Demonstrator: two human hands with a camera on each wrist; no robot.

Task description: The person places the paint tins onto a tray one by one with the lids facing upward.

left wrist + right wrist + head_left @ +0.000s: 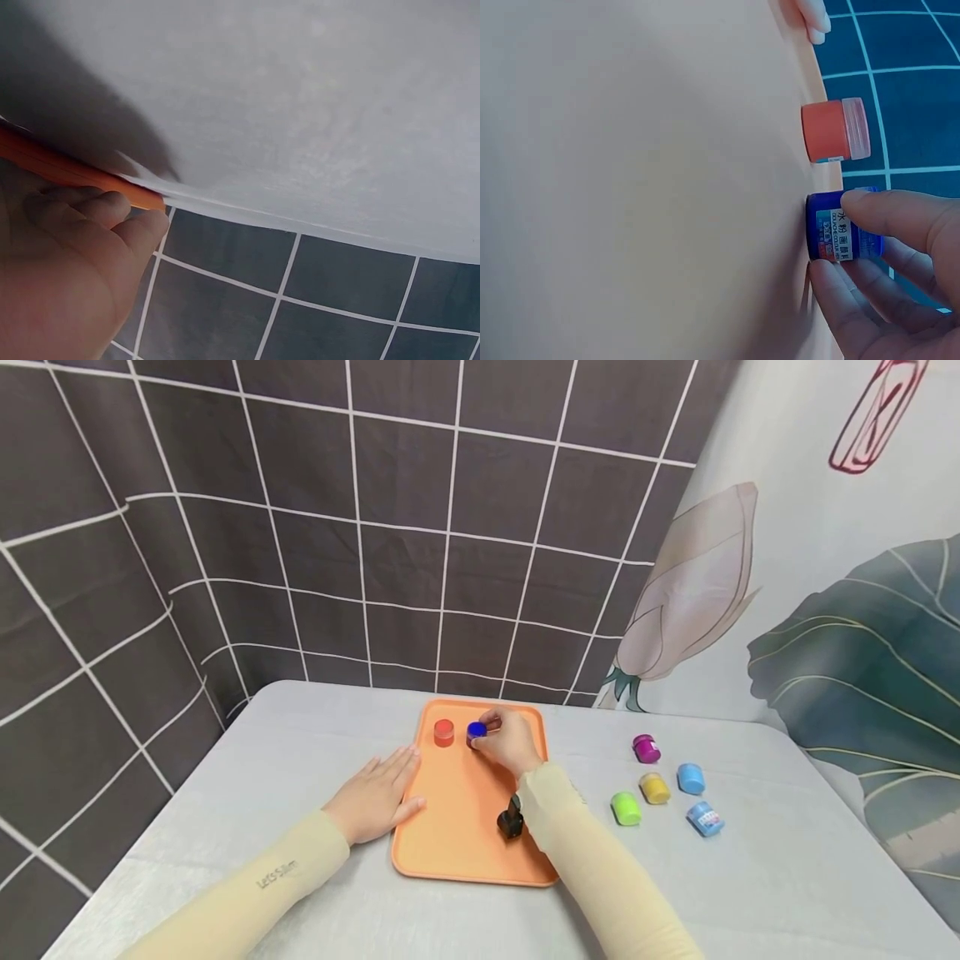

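R hand pinches blue jar on tray (by red jar).

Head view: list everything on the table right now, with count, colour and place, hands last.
tray: one, orange, centre of the table
red jar: one, far end of the tray
blue jar: one, dark blue, on the tray beside the red jar
loose jars: five, right of the tray: purple, yellow, green, two light blue
table: one, grey cloth
left hand: flat on the table, against the tray's left edge
right hand: pinching the blue jar
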